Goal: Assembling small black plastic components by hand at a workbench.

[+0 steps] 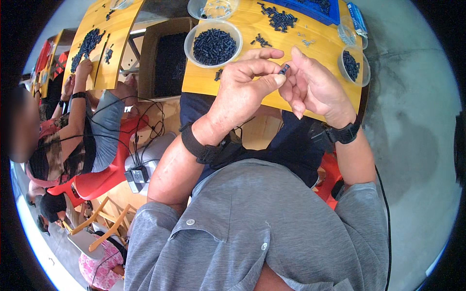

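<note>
My left hand (238,87) pinches a small dark plastic piece (284,69) between thumb and forefinger, above the near edge of the yellow table (199,82). Close beside the piece is my right hand (315,82), palm turned toward it, thumb raised and fingers loosely bent and apart. Whether a right fingertip touches the piece, I cannot tell. To the left of my hands stands a clear round bowl (188,54) full of small dark pieces (213,47). A smaller clear tub (365,72) with similar pieces sits at the right edge.
Loose dark pieces (281,21) lie at the back, before a blue tray (310,13). Another clear bowl (196,10) and a blue packet (357,18) stand there too. Left are an open cardboard box (145,63), cables (155,121) and a co-worker's hand (84,68) at another table.
</note>
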A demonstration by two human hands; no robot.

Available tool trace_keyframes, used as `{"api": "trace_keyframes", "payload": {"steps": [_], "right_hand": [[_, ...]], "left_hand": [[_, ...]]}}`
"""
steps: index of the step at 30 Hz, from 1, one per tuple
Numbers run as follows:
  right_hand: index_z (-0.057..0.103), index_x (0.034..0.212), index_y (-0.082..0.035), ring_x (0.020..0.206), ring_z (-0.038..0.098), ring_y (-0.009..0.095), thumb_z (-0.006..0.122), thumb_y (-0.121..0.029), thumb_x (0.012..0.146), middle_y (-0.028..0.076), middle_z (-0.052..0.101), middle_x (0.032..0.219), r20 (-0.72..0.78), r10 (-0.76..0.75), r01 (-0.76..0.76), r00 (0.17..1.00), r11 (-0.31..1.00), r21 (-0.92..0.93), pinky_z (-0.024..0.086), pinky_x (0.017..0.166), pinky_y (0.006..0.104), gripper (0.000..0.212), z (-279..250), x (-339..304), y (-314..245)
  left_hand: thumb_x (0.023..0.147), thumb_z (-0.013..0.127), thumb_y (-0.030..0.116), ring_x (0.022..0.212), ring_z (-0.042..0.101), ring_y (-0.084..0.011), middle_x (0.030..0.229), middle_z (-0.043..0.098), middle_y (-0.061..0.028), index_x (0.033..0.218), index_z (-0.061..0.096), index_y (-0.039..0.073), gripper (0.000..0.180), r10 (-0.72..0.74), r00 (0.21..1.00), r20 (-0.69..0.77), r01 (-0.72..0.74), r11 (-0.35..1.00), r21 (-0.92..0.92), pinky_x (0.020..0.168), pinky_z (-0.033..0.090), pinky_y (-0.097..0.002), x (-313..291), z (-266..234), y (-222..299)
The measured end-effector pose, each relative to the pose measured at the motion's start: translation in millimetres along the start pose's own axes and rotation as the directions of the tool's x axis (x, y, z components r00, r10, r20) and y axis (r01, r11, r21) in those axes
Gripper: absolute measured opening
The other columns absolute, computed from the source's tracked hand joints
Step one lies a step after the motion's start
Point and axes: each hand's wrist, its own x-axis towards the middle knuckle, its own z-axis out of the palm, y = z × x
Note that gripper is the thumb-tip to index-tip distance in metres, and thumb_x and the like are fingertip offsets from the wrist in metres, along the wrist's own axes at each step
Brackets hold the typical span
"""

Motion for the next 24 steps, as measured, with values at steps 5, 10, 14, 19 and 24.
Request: {"api": "trace_keyframes", "payload": {"steps": [5,10,14,19,24], "right_hand": [[0.057,0.085,0.005,0.036,0.054,0.015,0.043,-0.047,0.094,0.012,0.059,0.061,0.095,0.001,-0.004,0.995,1.000,0.026,0.047,0.032,0.0256,0.055,2,0,4],[0.057,0.083,0.003,0.035,0.053,0.014,0.042,-0.047,0.094,0.011,0.059,0.059,0.168,0.089,-0.114,0.982,0.982,0.148,0.046,0.031,0.0266,0.053,1,1,9],[0.056,0.080,-0.001,0.032,0.049,0.014,0.040,-0.049,0.094,0.009,0.056,0.056,0.183,0.147,-0.178,0.972,0.970,0.165,0.045,0.030,0.0279,0.053,1,2,9],[0.053,0.075,-0.004,0.030,0.046,0.012,0.040,-0.051,0.094,0.006,0.052,0.053,0.250,0.155,-0.194,0.956,0.971,0.141,0.044,0.028,0.0275,0.052,-3,2,13],[0.049,0.070,-0.006,0.030,0.045,0.010,0.042,-0.051,0.093,0.003,0.048,0.051,0.279,0.167,-0.204,0.946,0.973,0.109,0.044,0.029,0.0278,0.050,-1,3,15]], "left_hand": [[0.078,0.064,0.000,0.107,0.054,-0.0203,0.105,0.061,-0.0141,0.085,0.069,-0.002,0.009,0.005,1.000,0.028,-0.004,1.000,-0.026,0.090,0.043,-0.0307,0,-1,0],[0.079,0.064,0.000,0.108,0.054,-0.0195,0.112,0.059,-0.0145,0.086,0.068,-0.001,0.008,-0.013,0.997,0.081,0.014,1.000,-0.016,0.092,0.042,-0.0315,0,-4,-3],[0.081,0.063,0.000,0.111,0.052,-0.0195,0.116,0.059,-0.0148,0.085,0.068,-0.001,0.006,-0.093,0.989,0.114,0.104,0.990,-0.095,0.096,0.040,-0.0331,0,-3,-3],[0.083,0.061,0.000,0.114,0.051,-0.0198,0.116,0.059,-0.0147,0.083,0.068,0.000,0.007,-0.094,0.980,0.175,0.119,0.984,-0.135,0.096,0.039,-0.0339,1,-4,-3],[0.083,0.062,0.001,0.116,0.049,-0.0198,0.116,0.059,-0.0150,0.083,0.069,0.001,0.007,-0.131,0.972,0.193,0.166,0.970,-0.179,0.096,0.039,-0.0346,1,-3,0]]}}
